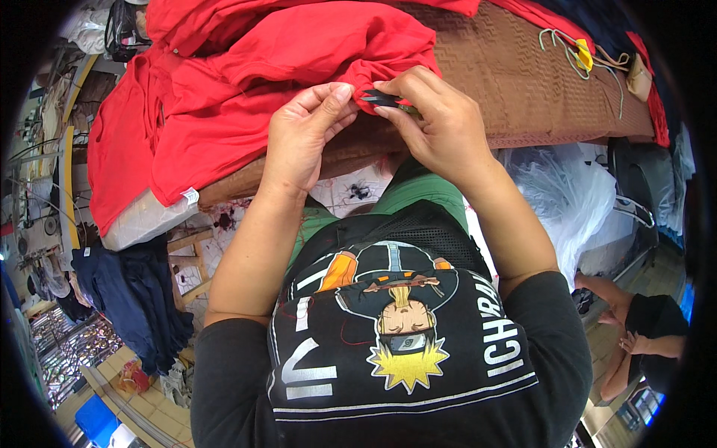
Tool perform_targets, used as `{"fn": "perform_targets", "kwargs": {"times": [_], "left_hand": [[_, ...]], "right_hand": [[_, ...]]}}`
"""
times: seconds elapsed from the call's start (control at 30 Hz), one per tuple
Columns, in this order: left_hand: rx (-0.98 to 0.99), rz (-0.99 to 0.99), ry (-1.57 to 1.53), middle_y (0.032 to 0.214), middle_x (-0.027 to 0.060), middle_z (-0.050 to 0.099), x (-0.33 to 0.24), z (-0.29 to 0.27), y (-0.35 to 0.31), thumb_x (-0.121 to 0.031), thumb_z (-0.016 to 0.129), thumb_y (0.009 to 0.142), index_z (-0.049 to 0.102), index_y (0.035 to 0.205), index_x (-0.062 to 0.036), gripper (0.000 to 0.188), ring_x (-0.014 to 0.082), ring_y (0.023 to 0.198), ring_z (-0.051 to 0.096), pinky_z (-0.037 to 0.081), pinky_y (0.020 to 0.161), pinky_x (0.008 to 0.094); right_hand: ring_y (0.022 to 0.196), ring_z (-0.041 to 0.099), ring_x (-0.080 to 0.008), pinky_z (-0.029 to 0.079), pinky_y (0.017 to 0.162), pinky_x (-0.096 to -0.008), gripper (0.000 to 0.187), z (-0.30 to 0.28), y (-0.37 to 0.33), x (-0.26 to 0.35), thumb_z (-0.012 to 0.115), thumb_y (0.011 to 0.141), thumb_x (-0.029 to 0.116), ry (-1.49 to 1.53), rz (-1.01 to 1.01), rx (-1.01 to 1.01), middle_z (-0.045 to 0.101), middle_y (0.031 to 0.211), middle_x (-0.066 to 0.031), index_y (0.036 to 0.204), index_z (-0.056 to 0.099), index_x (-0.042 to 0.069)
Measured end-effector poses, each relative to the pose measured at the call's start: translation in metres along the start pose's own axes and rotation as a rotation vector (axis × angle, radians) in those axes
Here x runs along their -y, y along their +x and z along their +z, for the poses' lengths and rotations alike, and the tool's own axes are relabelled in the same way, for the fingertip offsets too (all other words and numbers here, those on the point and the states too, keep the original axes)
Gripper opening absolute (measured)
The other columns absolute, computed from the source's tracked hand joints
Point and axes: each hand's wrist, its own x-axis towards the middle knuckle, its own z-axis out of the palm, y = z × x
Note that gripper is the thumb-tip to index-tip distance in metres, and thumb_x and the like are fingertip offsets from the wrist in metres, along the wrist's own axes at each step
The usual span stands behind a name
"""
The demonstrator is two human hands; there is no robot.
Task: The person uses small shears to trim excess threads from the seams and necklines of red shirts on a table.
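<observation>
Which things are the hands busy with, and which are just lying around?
Busy with:
red garment, pinched by the left hand
small dark snips in the right hand

Lying around:
brown cover on the table
dark blue clothes
clear plastic bags
cords with a yellow tag

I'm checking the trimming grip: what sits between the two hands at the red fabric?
In the head view, a small dark snipper and a pinched fold of red garment lie between left hand and right hand.

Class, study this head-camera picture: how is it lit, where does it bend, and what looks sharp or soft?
Head view: even, soft light, no hard glare; the brown woven table pad curves toward the black fisheye rim; both hands, left hand and right hand, and the red cloth garment are sharp; edge clutter looks squeezed and soft.
</observation>
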Motion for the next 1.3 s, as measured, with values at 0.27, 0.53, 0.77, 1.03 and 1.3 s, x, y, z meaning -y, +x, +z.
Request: {"fn": "perform_targets", "kwargs": {"times": [0.27, 0.53, 0.77, 1.03, 1.3], "left_hand": [[0.553, 0.138, 1.528, 0.095, 0.0153, 0.071, -0.077, -0.023, -0.047, -0.007, 0.065, 0.085, 0.068, 0.108, -0.0011, 0.025, 0.0196, 0.082, 0.069, 0.052, 0.074, 0.0301], [0.350, 0.642, 1.425, 0.113, 0.0101, 0.062, -0.051, -0.004, -0.023, -0.004, 0.071, 0.076, 0.062, 0.104, -0.0049, 0.029, 0.0266, 0.106, 0.058, 0.046, 0.091, 0.0354], [-0.094, 0.933, 1.589, 0.119, 0.0089, 0.059, -0.042, -0.024, 0.015, -0.008, 0.070, 0.076, 0.063, 0.109, -0.0105, 0.033, 0.0267, 0.118, 0.051, 0.038, 0.101, 0.0404], [-0.556, 1.329, 0.892, 0.098, 0.0076, 0.067, -0.194, -0.083, 0.063, -0.007, 0.059, 0.089, 0.062, 0.102, -0.0002, 0.015, 0.0201, 0.090, 0.064, 0.049, 0.082, 0.0317], [-0.483, 0.467, 2.242, 0.103, 0.0140, 0.068, -0.314, -0.034, 0.175, -0.015, 0.065, 0.084, 0.067, 0.103, -0.0028, 0.023, 0.0288, 0.098, 0.064, 0.050, 0.085, 0.0375]], "right_hand": [[0.074, 0.066, -0.0240, 0.052, 0.064, -0.0343, 0.018, -0.026, 0.002, -0.018, 0.073, 0.080, 0.014, -0.001, 0.175, -0.123, 0.065, 0.087, -0.0082, 0.095, 0.065, 0.008], [0.071, 0.061, -0.0187, 0.049, 0.063, -0.0288, 0.024, -0.033, -0.005, -0.015, 0.078, 0.076, 0.015, 0.111, 0.247, -0.154, 0.065, 0.084, -0.0079, 0.093, 0.066, 0.005], [0.075, 0.063, -0.0276, 0.051, 0.065, -0.0374, 0.038, -0.024, -0.006, -0.023, 0.080, 0.072, 0.022, -0.127, 0.257, -0.025, 0.062, 0.089, -0.0099, 0.104, 0.064, 0.009], [0.075, 0.063, -0.0252, 0.049, 0.067, -0.0317, 0.033, -0.079, 0.049, -0.008, 0.071, 0.065, -0.007, -0.012, 0.078, -0.097, 0.062, 0.084, -0.0098, 0.094, 0.064, 0.005], [0.094, 0.065, -0.0357, 0.051, 0.079, -0.0417, 0.040, -0.135, 0.095, -0.036, 0.075, 0.070, 0.013, -0.473, 0.300, 0.464, 0.069, 0.099, -0.0165, 0.108, 0.063, 0.005]]}}
